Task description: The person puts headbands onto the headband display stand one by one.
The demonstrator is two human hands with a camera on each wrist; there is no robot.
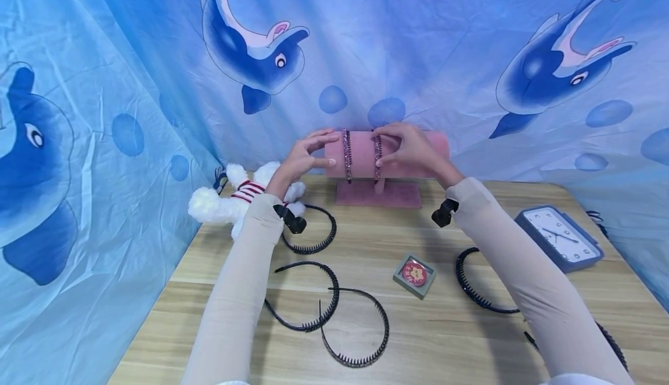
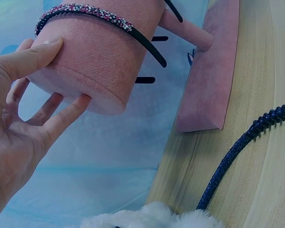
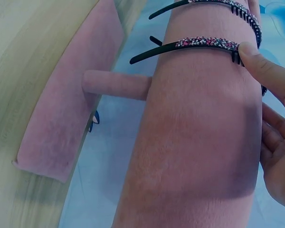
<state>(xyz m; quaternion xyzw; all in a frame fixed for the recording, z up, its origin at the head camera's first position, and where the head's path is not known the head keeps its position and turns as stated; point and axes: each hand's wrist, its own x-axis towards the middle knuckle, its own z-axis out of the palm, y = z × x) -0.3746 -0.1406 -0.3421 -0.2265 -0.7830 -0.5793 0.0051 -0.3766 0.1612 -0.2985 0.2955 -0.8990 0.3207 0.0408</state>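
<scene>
A pink velvet roll stand (image 1: 363, 164) stands at the back of the table, its base (image 1: 360, 195) on the wood. Two black headbands with pink and silver beading sit around the roll: the left one (image 1: 347, 158) and the right one (image 3: 206, 43). My left hand (image 1: 300, 155) grips the roll's left end. In the left wrist view its thumb presses the roll's side, while the other fingers reach around the end. My right hand (image 1: 410, 148) pinches the right headband on the roll; the right wrist view shows the thumb (image 3: 256, 59) on its beading.
Several loose dark headbands lie in front, including overlapping ones (image 1: 334, 309) (image 1: 385, 327) and one at the right (image 1: 465, 280). A white plush toy (image 1: 211, 206) is at the left, a small green box (image 1: 414, 276) in the middle, a blue clock (image 1: 561, 237) at the right. A dolphin-print curtain (image 1: 434, 36) hangs behind.
</scene>
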